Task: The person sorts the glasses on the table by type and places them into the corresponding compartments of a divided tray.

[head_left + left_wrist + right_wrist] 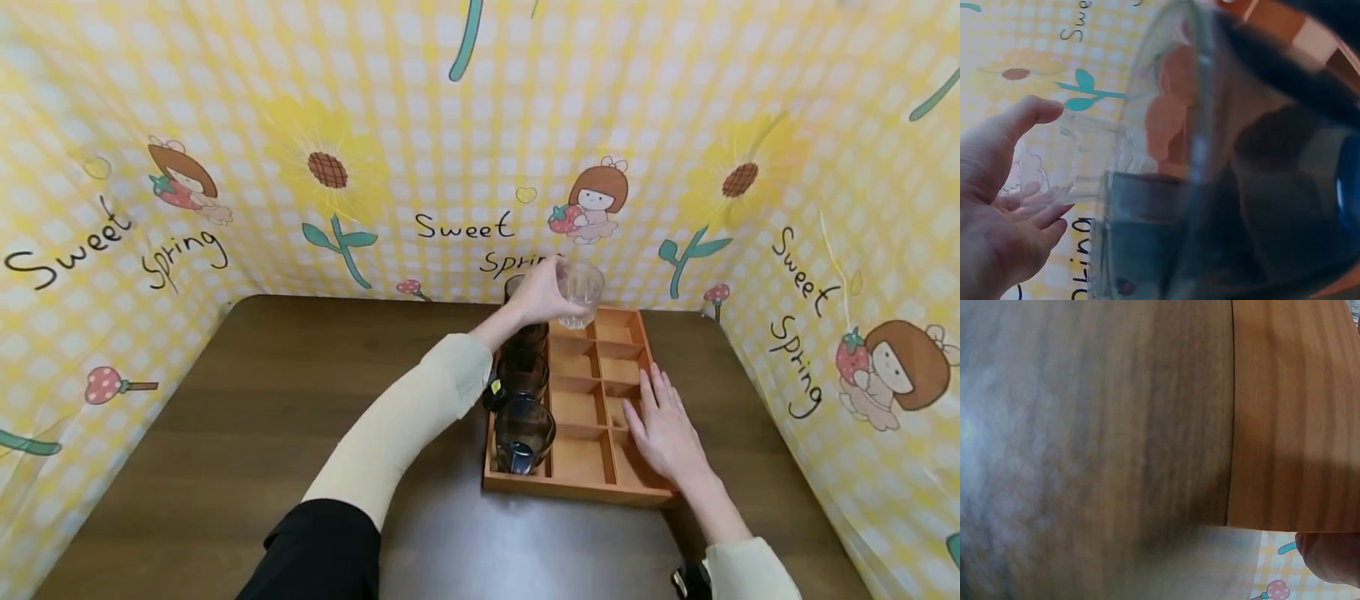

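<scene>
My left hand [542, 293] grips a clear glass cup [582, 292] over the far end of a wooden compartment tray [577, 492]. In the left wrist view the thumb and fingers of my left hand [1016, 181] lie around the clear cup, partly behind a large blurred dark glass cup [1272, 187] close to the camera. Dark cups [525, 429] fill the tray's left column, the far ones partly covered by my left hand and wrist. My right hand [667, 429], its fingers straight, rests on the tray's right edge; the right wrist view catches only a bit of it beyond the tray's side wall [1297, 419].
The tray stands on a dark wooden table [300, 375]. A yellow checked cloth [465, 150] with printed flowers and figures rises behind the table and along both sides. Bare compartments [577, 458] make up the tray's middle and right columns.
</scene>
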`<action>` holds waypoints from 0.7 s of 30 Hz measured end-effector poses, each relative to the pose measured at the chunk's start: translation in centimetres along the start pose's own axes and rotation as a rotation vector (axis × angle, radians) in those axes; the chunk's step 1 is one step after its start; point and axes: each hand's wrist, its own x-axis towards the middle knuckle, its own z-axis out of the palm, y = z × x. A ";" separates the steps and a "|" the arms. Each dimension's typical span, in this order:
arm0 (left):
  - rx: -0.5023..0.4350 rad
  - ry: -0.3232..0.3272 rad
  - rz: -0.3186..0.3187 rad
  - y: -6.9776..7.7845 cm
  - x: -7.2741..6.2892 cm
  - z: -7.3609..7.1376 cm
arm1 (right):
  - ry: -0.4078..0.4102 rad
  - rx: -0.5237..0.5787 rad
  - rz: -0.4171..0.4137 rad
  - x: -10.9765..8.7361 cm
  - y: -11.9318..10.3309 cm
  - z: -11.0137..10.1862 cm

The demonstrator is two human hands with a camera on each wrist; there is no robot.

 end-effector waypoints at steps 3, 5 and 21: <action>0.068 0.010 -0.020 -3.0 2.1 1.9 | -0.007 0.008 0.018 -0.5 -0.2 0.4; 0.089 0.002 -0.037 -3.6 2.4 2.3 | -0.003 0.007 0.016 -0.6 -0.2 0.4; 0.307 0.066 0.015 -2.4 -0.4 2.3 | -0.035 0.018 0.024 -0.5 -0.2 0.1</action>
